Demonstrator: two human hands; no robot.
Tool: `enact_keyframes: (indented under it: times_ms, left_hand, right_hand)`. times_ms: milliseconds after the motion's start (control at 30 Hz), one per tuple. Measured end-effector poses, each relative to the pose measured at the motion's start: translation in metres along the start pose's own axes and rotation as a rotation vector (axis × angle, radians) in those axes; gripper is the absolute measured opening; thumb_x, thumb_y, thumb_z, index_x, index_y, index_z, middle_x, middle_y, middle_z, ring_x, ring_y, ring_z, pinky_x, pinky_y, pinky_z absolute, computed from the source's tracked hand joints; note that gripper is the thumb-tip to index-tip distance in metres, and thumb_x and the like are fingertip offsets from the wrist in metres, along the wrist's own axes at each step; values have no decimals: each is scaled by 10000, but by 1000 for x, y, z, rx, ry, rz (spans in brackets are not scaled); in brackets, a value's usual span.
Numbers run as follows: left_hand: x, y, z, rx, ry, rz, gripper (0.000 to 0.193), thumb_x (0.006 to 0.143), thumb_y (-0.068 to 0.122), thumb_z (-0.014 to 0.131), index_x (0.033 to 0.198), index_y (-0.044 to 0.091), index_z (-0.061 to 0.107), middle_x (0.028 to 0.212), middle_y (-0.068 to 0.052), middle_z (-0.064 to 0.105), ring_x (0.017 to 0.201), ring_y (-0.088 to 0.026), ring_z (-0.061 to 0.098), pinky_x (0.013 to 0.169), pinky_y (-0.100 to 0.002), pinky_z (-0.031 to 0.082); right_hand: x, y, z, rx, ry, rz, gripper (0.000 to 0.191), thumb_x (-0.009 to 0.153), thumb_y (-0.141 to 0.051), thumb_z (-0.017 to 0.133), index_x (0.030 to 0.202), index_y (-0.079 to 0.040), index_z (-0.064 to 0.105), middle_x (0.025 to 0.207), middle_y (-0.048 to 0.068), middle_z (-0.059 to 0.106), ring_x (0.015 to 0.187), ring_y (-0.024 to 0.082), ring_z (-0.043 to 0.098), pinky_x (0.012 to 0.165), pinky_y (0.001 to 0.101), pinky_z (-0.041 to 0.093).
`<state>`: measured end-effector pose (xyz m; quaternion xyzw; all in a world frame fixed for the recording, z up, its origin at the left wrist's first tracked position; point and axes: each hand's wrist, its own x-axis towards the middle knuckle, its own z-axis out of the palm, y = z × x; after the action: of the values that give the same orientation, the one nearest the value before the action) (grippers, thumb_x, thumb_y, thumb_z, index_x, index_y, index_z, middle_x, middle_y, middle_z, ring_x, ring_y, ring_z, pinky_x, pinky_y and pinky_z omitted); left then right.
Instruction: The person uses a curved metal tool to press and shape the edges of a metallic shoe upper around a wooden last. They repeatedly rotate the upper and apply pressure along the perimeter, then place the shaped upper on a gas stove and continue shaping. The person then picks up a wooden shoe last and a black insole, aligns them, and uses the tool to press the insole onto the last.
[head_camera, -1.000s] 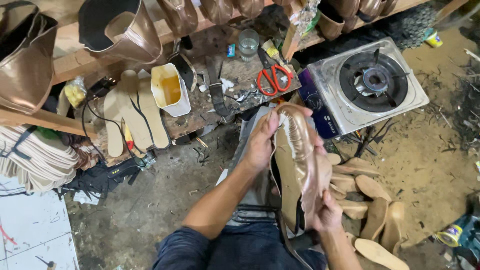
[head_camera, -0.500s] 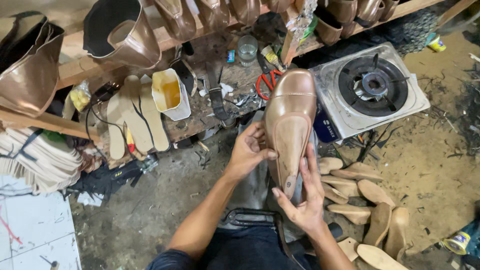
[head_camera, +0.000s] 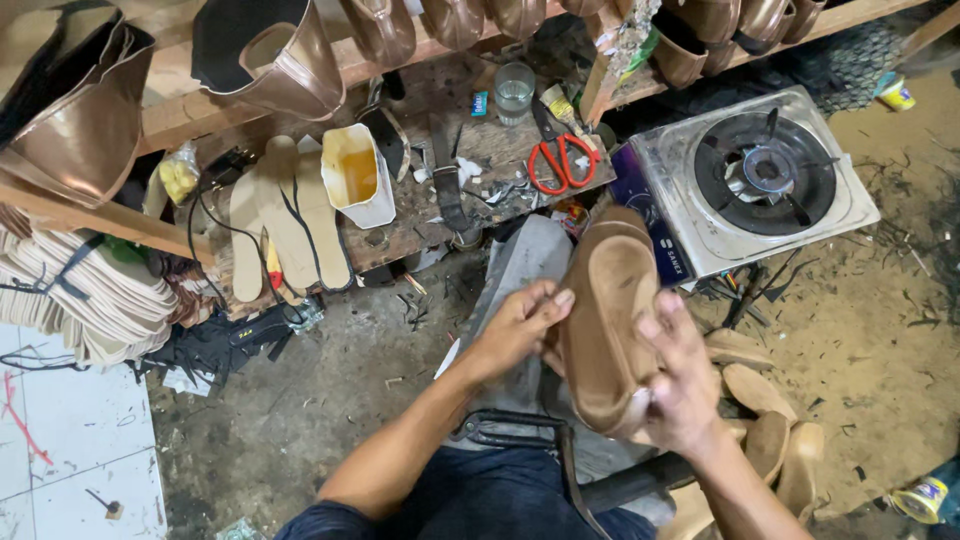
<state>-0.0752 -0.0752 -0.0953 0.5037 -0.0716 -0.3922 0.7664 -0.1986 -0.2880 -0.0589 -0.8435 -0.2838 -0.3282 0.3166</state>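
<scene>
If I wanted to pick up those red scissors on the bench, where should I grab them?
Probably by the two red handle loops of the scissors, coming from above on the side nearest the person. The loops lie flat on the wooden bench and point towards that side; the dark blades point away, towards the back, so fingers stay off the sharp end.

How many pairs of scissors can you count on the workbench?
1: the red-handled scissors lie on the wooden workbench, between the drinking glass and the gas stove. Clutter may hide others.
</scene>
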Motion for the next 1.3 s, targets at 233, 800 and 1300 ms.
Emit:
enact_keyframes:
  times_ms: [233, 800, 1300]
  left_hand:
    - [-3, 32, 11, 693, -44, 618, 767, 788, 234, 852, 1411, -14, 477, 1378, -193, 591, 1262, -278, 582, 1050, -374, 460]
    - [35, 8, -15, 400, -193, 509, 722, 944, 133, 752, 1573, 53, 408, 1588, -133, 452, 1467, -220, 441, 1226, -364, 367]
    - [15, 29, -12, 770, -243, 549, 1101, 712, 207, 923, 1617, 134, 300, 1597, -185, 368, 1492, -344, 384, 1235, -422, 331]
  right_hand:
    - [64, 23, 11, 366, 110, 821, 775, 857, -195, 832, 1478, -43, 397, 1455, 202, 522, 1287, 253, 597, 1068, 384, 513]
    - [8, 21, 56, 382, 59, 948, 448, 1044, -122, 530, 1464, 31, 529, 1377, 189, 670, 1299, 241, 606, 1122, 332, 420]
    - [47, -56, 50, 375, 331, 1093, 698, 900, 19, 680, 1507, -13, 334, 1294, 148, 663, 836, 117, 721, 698, 233, 557]
